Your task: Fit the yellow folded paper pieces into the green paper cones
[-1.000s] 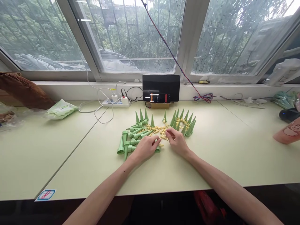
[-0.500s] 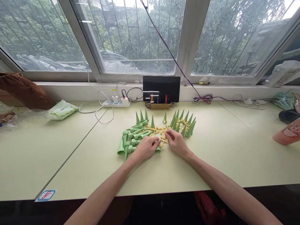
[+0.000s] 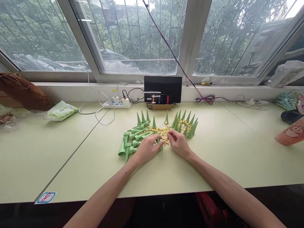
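Note:
My left hand point(image 3: 149, 148) curls around a green plastic cone-shaped spike point(image 3: 159, 141), which stands upright with its tip up, partly hidden by my fingers. My right hand point(image 3: 178, 143) is pinched at the edge of a loose pile of small yellow pegs point(image 3: 165, 139); what lies between its fingertips is too small to make out. Several green spikes point(image 3: 140, 133) lie on their sides left of the pile. Beyond my right hand, a group of upright green spikes point(image 3: 194, 128) rings more yellow pegs point(image 3: 182, 122). A few others stand behind the pile.
A phone point(image 3: 161, 99) leans on a black tablet point(image 3: 162, 85) at the back of the table point(image 3: 225, 158). A power strip point(image 3: 117, 104) with cables and a green-white packet point(image 3: 62, 110) are at left. A pink cup point(image 3: 291, 133) stands at far right.
The green spike by my left hand has gone from lying with its base toward me to standing upright. My left thumb and fingers have spread around it. My right hand stays nearly still.

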`<state>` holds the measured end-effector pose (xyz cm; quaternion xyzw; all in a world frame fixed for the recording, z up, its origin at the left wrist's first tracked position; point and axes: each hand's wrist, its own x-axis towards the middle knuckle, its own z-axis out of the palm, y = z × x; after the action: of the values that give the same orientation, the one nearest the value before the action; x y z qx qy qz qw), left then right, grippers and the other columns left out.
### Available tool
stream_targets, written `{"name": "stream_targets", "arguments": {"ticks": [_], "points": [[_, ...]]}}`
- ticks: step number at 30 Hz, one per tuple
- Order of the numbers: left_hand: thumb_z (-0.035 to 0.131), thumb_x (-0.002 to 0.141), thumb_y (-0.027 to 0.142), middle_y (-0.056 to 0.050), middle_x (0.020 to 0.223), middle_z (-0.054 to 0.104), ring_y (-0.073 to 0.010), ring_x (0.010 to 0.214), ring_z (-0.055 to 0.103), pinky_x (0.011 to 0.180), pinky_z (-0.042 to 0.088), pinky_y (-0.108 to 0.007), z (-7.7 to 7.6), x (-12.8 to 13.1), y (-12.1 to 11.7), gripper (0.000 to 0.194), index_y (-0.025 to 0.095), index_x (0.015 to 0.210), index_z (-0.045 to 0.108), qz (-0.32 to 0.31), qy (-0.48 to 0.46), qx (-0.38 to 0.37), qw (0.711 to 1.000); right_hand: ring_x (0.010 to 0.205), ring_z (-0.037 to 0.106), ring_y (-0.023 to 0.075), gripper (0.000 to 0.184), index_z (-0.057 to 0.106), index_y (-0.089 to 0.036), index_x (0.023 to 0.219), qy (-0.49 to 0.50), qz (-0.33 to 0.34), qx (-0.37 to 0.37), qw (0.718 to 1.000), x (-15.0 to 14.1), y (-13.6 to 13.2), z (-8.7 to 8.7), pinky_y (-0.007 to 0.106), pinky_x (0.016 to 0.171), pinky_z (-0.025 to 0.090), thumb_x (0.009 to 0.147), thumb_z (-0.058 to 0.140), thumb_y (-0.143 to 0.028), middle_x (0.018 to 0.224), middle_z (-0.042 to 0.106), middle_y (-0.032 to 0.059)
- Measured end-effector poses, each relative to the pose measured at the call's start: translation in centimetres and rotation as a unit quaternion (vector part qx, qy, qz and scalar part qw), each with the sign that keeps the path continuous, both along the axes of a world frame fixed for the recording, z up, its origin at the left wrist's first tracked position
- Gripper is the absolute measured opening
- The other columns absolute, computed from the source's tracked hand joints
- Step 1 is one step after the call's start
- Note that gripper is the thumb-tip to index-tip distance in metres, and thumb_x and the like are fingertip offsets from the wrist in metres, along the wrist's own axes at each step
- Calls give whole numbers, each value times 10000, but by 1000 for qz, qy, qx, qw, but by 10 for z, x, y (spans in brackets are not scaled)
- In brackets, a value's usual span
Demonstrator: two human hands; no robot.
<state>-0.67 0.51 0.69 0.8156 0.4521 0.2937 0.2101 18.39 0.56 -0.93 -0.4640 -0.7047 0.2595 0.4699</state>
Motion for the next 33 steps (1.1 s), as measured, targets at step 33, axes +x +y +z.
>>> {"name": "stream_targets", "arguments": {"ticks": [33], "points": [[576,853,273,3,848,623,-116,549,520,641,445,-273,-2,-2,1,324,226,1166,507,-22,-35,-80,996,564,458,136,240,590,-181,864,18,3,4,1000,1,-2,2,276,545,362,974,484,-366,691,562,6]]}}
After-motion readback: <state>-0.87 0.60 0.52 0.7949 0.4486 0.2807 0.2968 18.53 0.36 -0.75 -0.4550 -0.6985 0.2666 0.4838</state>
